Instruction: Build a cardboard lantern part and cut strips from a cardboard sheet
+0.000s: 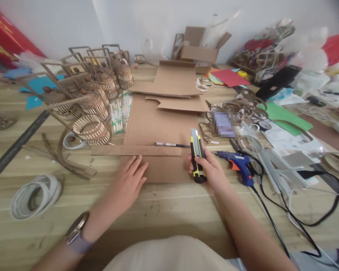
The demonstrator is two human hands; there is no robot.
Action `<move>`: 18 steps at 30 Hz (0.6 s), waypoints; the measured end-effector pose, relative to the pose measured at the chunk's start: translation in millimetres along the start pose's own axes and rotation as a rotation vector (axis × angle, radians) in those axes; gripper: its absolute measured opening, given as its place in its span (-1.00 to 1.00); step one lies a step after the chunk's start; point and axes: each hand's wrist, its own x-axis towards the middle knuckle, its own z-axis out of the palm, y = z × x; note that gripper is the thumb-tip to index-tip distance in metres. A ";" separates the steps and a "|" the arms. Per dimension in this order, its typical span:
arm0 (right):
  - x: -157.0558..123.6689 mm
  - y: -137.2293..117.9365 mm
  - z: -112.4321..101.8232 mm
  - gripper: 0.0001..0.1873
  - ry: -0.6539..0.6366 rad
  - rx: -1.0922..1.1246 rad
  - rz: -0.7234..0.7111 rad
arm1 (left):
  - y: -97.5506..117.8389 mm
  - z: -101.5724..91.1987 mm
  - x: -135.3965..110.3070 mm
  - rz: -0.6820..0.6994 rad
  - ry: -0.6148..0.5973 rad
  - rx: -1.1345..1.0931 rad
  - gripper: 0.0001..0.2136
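My right hand is closed around a yellow and black utility knife, its blade end pointing away from me over the right edge of a brown cardboard sheet. My left hand lies flat, fingers stretched out, on the near part of that sheet. A narrow cardboard strip lies across the sheet just beyond my left fingers. A black pen rests on the sheet beyond the strip, near the knife tip.
Several woven cardboard lantern-like models stand at the left. A blue glue gun with a black cable lies right of the knife. Tape rolls sit near left. Folded cardboard, an open box and coloured paper fill the back.
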 end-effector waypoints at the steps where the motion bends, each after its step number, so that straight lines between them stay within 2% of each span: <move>1: -2.2 -1.1 0.7 -0.64 -0.048 -0.016 0.026 | -2.2 4.5 -5.2 0.008 -0.016 0.001 -0.60; 4: -6.5 -6.1 -0.5 -0.60 -0.176 -0.125 0.073 | -8.3 12.2 -14.5 0.023 -0.070 -0.016 -0.57; 7: -5.7 -10.7 -10.4 -0.55 -0.256 -0.317 0.034 | -11.9 9.8 -17.7 0.005 -0.109 -0.050 -0.55; 9: -1.9 -11.1 -21.8 -0.57 -0.203 -0.481 -0.045 | -12.5 5.0 -17.3 -0.059 -0.100 -0.070 -0.58; 11: 3.4 -8.7 -33.9 -0.61 -0.016 -0.637 -0.125 | -12.2 1.1 -15.1 -0.157 -0.045 -0.085 -0.62; 13: 7.9 -4.7 -43.1 -0.64 0.136 -0.682 -0.120 | -11.7 -0.5 -11.8 -0.239 0.027 -0.115 -0.66; 15: 9.7 -1.4 -46.8 -0.63 0.160 -0.625 -0.072 | -11.5 -0.2 -8.7 -0.280 0.078 -0.154 -0.68; 18: 6.6 -1.0 -43.6 -0.62 0.091 -0.553 -0.056 | -10.0 1.4 -8.0 -0.304 0.113 -0.171 -0.70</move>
